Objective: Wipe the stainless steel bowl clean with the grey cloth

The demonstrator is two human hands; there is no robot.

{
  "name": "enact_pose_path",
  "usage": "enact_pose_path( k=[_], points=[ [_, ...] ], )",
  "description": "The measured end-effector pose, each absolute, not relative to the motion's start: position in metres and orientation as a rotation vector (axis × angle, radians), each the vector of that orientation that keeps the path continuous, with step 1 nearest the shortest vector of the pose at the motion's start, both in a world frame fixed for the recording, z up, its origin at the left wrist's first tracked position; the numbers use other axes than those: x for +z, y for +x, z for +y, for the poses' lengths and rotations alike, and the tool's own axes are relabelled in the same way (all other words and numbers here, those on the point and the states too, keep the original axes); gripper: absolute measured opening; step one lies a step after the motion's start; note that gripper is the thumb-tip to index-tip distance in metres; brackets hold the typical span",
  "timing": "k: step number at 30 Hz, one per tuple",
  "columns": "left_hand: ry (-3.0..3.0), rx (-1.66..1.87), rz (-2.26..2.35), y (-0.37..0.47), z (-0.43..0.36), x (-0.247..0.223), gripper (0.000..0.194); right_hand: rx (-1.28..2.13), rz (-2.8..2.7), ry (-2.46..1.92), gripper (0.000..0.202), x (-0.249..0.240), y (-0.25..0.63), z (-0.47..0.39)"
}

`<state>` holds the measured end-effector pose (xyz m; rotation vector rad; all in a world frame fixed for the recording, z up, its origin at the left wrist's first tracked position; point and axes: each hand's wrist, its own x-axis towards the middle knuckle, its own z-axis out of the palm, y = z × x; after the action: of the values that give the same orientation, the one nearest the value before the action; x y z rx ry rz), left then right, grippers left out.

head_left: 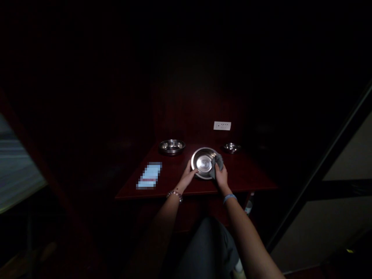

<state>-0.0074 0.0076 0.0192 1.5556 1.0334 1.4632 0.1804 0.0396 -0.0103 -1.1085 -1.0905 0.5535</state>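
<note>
A shiny metal bowl (202, 162) is tilted toward me above the desk. My left hand (188, 175) is closed on its lower left rim, thumb on the inner side. My right hand (221, 175) grips a grey cloth (215, 164), which is pressed over the bowl's right rim; the fingers behind the cloth are hidden. A wider metal basin (172, 147) rests at the back left of the desk. At the back right sits a smaller metal bowl (232, 147).
The dark red desk (244, 176) stands against a wall with a white power socket (222, 126). A bright, pixelated flat rectangle (149, 176) lies on the left side. Under the right front edge a bottle (249, 204) is partly visible. Dark panels flank both sides.
</note>
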Motion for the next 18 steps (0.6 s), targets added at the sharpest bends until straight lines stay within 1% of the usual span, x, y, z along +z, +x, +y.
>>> enact_pose_path(
  k=[5,10,13,18],
  points=[
    [1.474,1.495,1.042,-0.011,0.008,0.021,0.054,0.572,-1.136,-1.073,0.043,-0.013,0.18,0.041],
    [1.505,1.486,1.066,-0.008,0.007,0.019,0.056,0.564,-1.109,-1.109,0.043,-0.015,0.181,0.043],
    [1.543,1.517,1.009,-0.004,0.003,0.02,0.064,0.558,-1.094,-1.115,0.048,-0.014,0.181,0.043],
    [1.677,1.362,1.042,0.001,-0.007,0.023,0.096,0.549,-1.078,-1.085,0.052,-0.013,0.18,0.043]
  ],
)
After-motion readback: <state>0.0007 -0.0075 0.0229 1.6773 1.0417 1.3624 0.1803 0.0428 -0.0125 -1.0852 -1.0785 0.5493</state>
